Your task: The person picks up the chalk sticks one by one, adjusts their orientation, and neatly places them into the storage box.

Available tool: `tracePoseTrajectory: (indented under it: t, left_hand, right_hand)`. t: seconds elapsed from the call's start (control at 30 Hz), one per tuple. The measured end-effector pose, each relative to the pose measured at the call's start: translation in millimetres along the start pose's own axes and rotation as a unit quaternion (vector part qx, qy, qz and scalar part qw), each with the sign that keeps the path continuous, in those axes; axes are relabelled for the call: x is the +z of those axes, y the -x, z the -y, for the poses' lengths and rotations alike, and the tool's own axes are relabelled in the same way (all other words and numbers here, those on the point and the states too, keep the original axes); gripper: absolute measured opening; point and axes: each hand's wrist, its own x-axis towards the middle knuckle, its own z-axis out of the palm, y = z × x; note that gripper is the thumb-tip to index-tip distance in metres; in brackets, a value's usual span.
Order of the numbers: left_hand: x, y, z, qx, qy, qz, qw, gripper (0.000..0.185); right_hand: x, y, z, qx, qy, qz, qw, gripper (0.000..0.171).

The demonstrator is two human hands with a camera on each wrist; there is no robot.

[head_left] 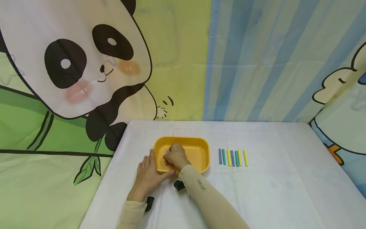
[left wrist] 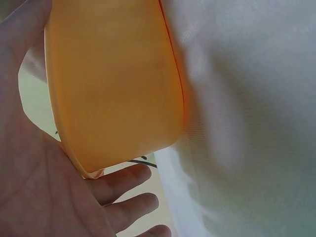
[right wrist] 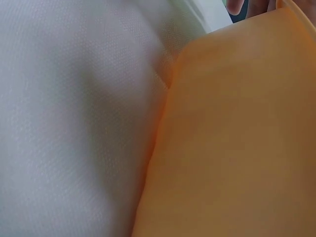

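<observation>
A yellow-orange plastic tray (head_left: 197, 140) with rounded corners sits on the white table. Along its left side my left hand (head_left: 147, 176) lies with straight, spread fingers, its thumb stretched over the front rim. The left wrist view shows that palm against the corner of the tray (left wrist: 118, 89). Inside the tray's left half, my right hand (head_left: 178, 156) pinches a slim purple stick (head_left: 166, 163) close to the tray floor. Its middle is hidden by the fingers. In the right wrist view the tray's outer wall (right wrist: 227, 128) fills much of the picture.
To the right of the tray lies a row of short coloured sticks: a blue stick (head_left: 220, 156), a green stick (head_left: 224, 156), a yellow stick (head_left: 245, 158) and several others. White cloth (head_left: 274, 190) covers the table. Behind it hangs a printed panda curtain (head_left: 177, 63).
</observation>
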Motion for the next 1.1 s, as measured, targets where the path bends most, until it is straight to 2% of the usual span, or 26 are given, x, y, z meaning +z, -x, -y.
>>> tracePoseTrajectory:
  t: [0.2, 0.47, 0.73, 0.97, 1.1]
  left_hand:
    - [1.3, -0.1, 1.6, -0.007, 0.002, 0.002, 1.0000, 0.141]
    - [1.4, 0.0, 1.8, -0.006, 0.005, 0.001, 1.0000, 0.141]
    - [2.1, 0.4, -0.3, -0.007, 0.004, -0.003, 1.0000, 0.139]
    - [3.0, 0.1, 1.3, -0.009, 0.000, -0.002, 1.0000, 0.141]
    - [3.0, 0.2, 0.8, -0.005, 0.003, 0.001, 1.0000, 0.140]
  right_hand:
    - [-3.9, 4.8, -2.1, -0.004, 0.032, -0.014, 0.999, 0.036]
    - [-10.3, 10.6, -2.5, -0.014, 0.040, -0.013, 0.999, 0.037]
    - [-26.8, 16.1, 0.1, 0.011, -0.014, 0.003, 1.000, 0.040]
    - [-45.3, 26.2, 7.0, -0.003, -0.026, 0.002, 1.000, 0.042]
    - [-56.8, 34.5, 7.5, -0.019, -0.051, -0.008, 0.998, 0.042]
